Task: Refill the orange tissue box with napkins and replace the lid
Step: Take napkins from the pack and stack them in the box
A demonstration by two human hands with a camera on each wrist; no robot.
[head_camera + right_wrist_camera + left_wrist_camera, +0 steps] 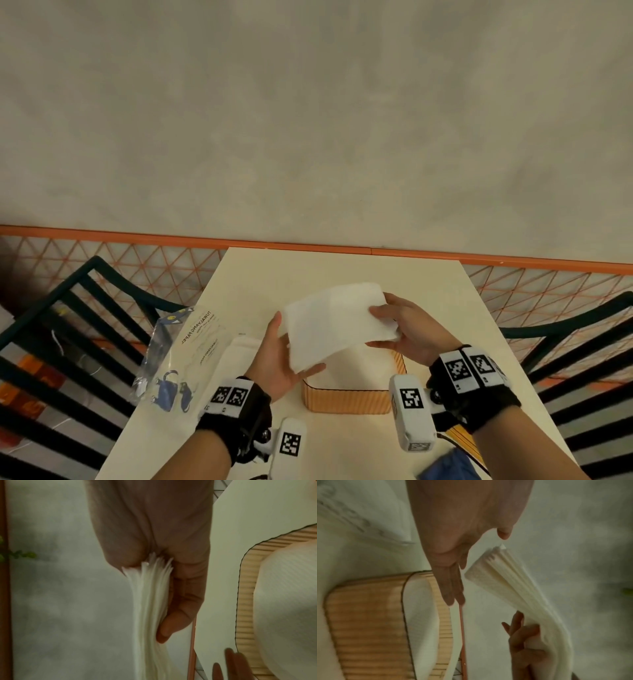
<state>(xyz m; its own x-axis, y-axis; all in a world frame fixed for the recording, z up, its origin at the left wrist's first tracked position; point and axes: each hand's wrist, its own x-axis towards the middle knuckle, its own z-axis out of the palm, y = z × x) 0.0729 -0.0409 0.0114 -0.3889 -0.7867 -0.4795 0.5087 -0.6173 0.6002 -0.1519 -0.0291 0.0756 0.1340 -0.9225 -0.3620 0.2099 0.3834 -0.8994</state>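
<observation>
Cream table (260, 274), right hand (407, 329) pinching napkin stack (335, 322) over half-hidden orange tissue box (346, 399), left hand (277, 356) flat, fingers straight.

Cream table (342, 270), beige wall (308, 120)

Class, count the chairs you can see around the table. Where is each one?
2. One chair stands left of the table; the other chair stands right of it. More may be hidden out of frame.
</observation>
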